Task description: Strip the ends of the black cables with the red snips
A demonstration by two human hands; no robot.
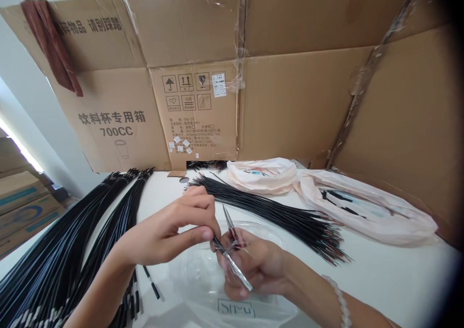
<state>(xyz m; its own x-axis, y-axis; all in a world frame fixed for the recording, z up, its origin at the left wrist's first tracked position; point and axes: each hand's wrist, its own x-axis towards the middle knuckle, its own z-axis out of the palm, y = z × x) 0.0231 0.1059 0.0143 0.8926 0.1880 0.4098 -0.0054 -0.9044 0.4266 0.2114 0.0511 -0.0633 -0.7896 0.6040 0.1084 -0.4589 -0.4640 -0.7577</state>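
My left hand (181,224) is closed, thumb and fingers pinching a thin black cable (216,242) near the middle. Silvery wrap (237,271) covers the part of the cable that slants down to the right across my right hand (250,263). My right hand is curled around a pair of pointed metal scissors or tweezers (229,220), tips up, and its fingers also touch the wrapped cable. Beneath both hands lies a clear plastic bag (203,275) with printed letters.
Long bundles of black cables (72,236) cover the left side. Another black cable bundle (268,209) lies behind my hands. Two white bags (263,173) sit behind it and to the right. Cardboard walls (293,101) enclose the white table (395,279).
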